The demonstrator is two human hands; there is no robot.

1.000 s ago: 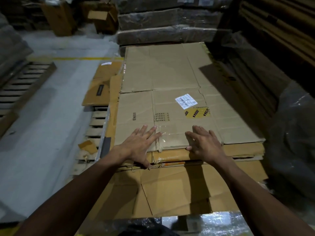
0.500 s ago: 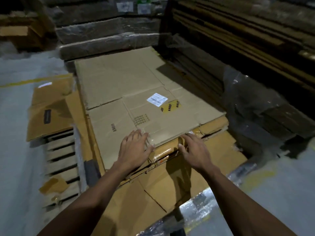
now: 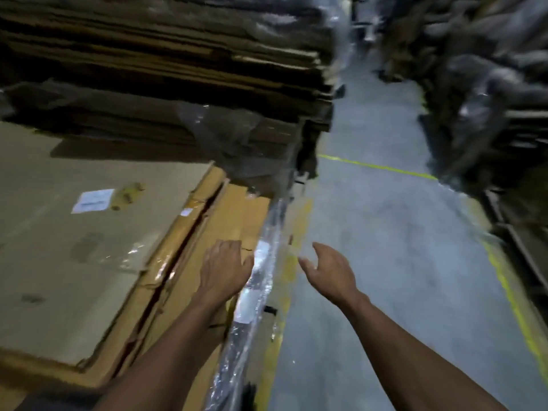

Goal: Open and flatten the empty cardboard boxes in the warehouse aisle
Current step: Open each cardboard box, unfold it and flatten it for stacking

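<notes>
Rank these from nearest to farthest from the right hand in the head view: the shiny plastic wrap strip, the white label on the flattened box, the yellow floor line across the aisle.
From the right hand:
1. Plastic wrap strip, just to its left, at the pile's edge.
2. Yellow floor line, ahead across the aisle.
3. White label, far left on the flattened box.

One head-worn view looks forward and down from above the person's forearms, tilted so the floor [image 3: 385, 262] runs up the right side. It sits close over the cardboard stack [image 3: 74, 247] at lower left and faces along the aisle, with wrapped pallets [image 3: 489, 84] far off at upper right. Motion blur softens most of it.
</notes>
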